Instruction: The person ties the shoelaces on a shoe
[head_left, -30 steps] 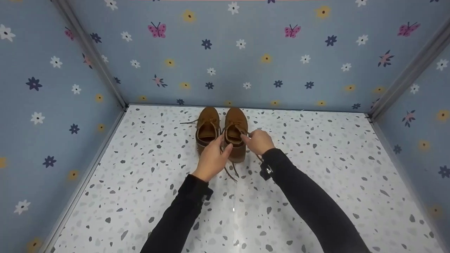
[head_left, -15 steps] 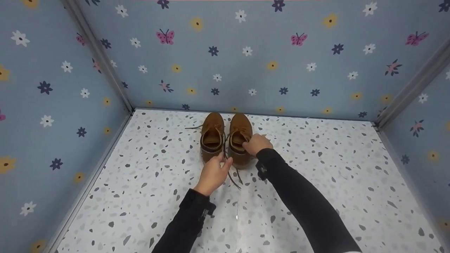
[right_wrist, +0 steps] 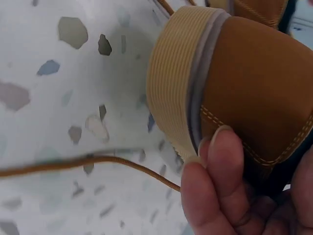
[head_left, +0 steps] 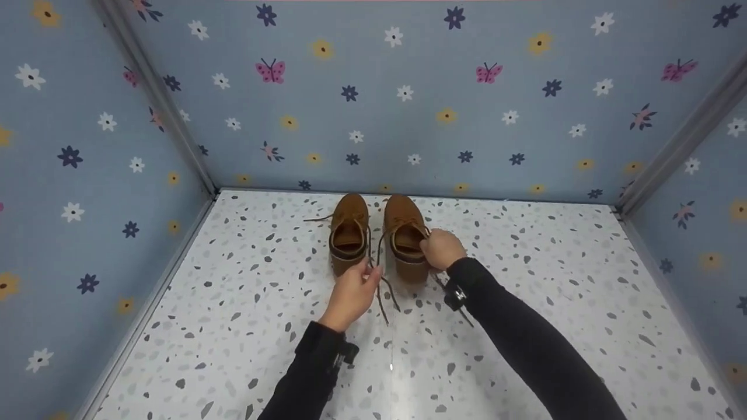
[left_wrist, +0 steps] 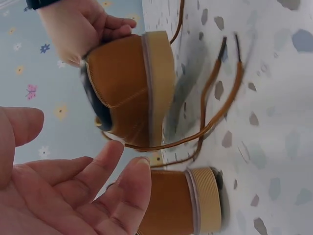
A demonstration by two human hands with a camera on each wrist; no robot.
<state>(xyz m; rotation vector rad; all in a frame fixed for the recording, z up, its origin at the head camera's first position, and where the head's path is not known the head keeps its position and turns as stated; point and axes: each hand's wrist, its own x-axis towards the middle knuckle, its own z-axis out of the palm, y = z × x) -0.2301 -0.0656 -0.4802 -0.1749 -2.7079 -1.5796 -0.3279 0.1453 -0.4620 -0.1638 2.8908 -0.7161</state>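
Note:
Two brown lace-up shoes stand side by side, toes toward the back wall. My right hand (head_left: 442, 249) grips the right shoe (head_left: 412, 265) by its outer side near the opening. In the right wrist view its fingers (right_wrist: 225, 156) lie on the leather just above the tan sole (right_wrist: 171, 83). The left wrist view has this shoe's heel tilted, with a shadow on the floor beside it. My left hand (head_left: 352, 294) is behind the heel of the left shoe (head_left: 349, 233), fingers extended and nothing held. Loose brown laces (left_wrist: 215, 117) trail between the shoes, close to the left fingertips.
A pale speckled floor (head_left: 262, 326) runs up to a blue flowered wall (head_left: 426, 128) just ahead of the toes. Similar panels flank both sides. One lace (head_left: 318, 219) sticks out left of the left shoe; another (head_left: 465, 316) trails beneath the right wrist.
My right hand has taken hold of the right shoe's side and shifted it right, widening the gap between the shoes. The left hand has drawn back slightly from between them.

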